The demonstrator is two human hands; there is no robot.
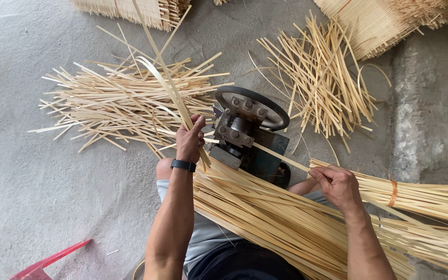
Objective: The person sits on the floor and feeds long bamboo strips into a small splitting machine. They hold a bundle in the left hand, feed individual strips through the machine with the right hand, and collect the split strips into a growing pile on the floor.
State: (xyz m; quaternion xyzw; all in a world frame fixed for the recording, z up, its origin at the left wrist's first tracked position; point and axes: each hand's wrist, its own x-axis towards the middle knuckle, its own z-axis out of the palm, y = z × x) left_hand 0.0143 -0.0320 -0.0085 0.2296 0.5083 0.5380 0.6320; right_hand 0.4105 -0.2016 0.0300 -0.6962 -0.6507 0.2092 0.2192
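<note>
From my remote seat I see a single bamboo strip (281,157) running through the small machine (245,137) at the centre of the frame, entering from the lower right and leaving toward the upper left. The right hand (339,185), right of centre, has its fingers pinched together on the near end of that strip, lined up with the machine's opening so the strip goes in straight, as I judge it. The left hand (190,139), just left of the machine, has its fingers closed around the split strips (163,78) coming out, which bend upward toward the top of the frame; I take the raised grip as keeping them clear of the machine's black wheel (253,107). A black wristband (183,165) sits on the left wrist. A thick bundle of strips (276,218) lies across the person's lap in the lower middle, close under the right hand. A tied bundle (421,194) with an orange band lies at the right edge. Loose piles (115,103) are spread at the upper left and another pile (322,83) at the upper right, on the grey concrete floor (32,197). A red plastic piece (47,262) shows at the lower left corner.
</note>
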